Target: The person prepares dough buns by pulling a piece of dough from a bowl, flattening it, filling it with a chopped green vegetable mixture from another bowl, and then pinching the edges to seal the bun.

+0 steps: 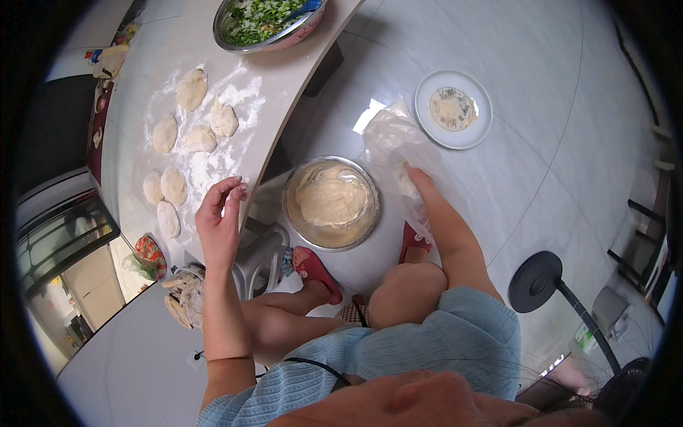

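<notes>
My left hand [220, 205] is raised at the worktop's near edge, fingers loosely curled, flour on the fingertips, nothing held. Pale dough pieces [200, 139] lie on the floured worktop [256, 115], some beyond that hand and some to its left. My right hand [420, 181] reaches into a clear plastic bag [392, 133] low over the floor; its fingertips are blurred by the plastic and something whitish, so its grip is hidden. Between my hands, a metal basin [376, 216] with a large mass of soft dough [333, 197] sits low, near the floor.
A bowl of chopped greens [261, 21] with a blue utensil stands at the worktop's far end. On the floor, a round white-rimmed dish [483, 115] lies beyond the bag. A grey plastic stool [261, 253] is beside the basin. A black round-based stand [535, 281] rises at right.
</notes>
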`<state>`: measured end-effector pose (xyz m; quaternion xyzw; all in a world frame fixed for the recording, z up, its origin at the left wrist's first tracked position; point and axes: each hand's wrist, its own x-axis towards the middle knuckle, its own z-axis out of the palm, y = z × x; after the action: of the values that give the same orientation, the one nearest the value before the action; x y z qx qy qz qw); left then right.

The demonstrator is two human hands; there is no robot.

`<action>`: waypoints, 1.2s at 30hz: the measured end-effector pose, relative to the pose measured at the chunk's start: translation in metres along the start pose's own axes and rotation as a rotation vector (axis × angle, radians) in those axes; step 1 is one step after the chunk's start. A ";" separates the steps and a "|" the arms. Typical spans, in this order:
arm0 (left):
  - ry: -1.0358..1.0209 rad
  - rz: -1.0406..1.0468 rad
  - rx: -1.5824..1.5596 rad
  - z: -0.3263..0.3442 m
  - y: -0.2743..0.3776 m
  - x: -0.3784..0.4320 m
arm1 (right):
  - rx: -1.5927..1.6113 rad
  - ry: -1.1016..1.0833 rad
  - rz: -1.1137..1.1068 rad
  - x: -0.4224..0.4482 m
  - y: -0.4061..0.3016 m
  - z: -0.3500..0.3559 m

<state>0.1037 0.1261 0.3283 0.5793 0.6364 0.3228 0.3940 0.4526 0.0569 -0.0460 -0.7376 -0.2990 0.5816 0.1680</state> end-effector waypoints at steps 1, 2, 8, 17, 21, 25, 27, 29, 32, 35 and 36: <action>-0.002 -0.001 0.008 0.000 0.003 0.001 | 0.023 0.033 -0.013 0.004 0.007 -0.002; -0.042 0.011 -0.001 0.009 0.006 0.012 | -0.214 0.068 -0.179 0.023 0.039 -0.016; 0.012 0.019 -0.021 -0.001 0.012 0.003 | 0.180 -0.158 -0.592 -0.018 -0.003 -0.036; 0.116 0.126 -0.128 -0.023 0.018 0.002 | 1.287 -0.544 -0.049 -0.172 -0.098 -0.082; 0.115 0.152 -0.303 -0.030 0.015 0.000 | 1.167 -0.620 -0.035 -0.235 -0.167 -0.094; -0.050 0.147 -0.417 -0.017 0.026 -0.008 | 0.957 -0.940 -0.164 -0.279 -0.235 -0.080; -0.256 0.137 -0.498 -0.008 0.035 -0.015 | 0.922 -0.929 -0.125 -0.303 -0.264 -0.058; -0.445 0.187 -0.620 -0.003 0.047 -0.030 | 0.900 -0.926 -0.104 -0.323 -0.285 -0.029; -0.618 0.204 -0.644 -0.004 0.058 -0.050 | 0.922 -0.962 -0.113 -0.342 -0.302 0.009; -0.561 0.364 -0.268 -0.022 0.065 -0.060 | 1.034 -0.970 -0.143 -0.343 -0.305 0.029; -0.507 0.338 -0.289 -0.025 0.057 -0.060 | 1.029 -0.953 -0.148 -0.349 -0.309 0.038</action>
<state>0.1109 0.0747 0.3974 0.6766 0.3607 0.3159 0.5588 0.2902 0.0668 0.3924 -0.2071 -0.0765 0.8959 0.3854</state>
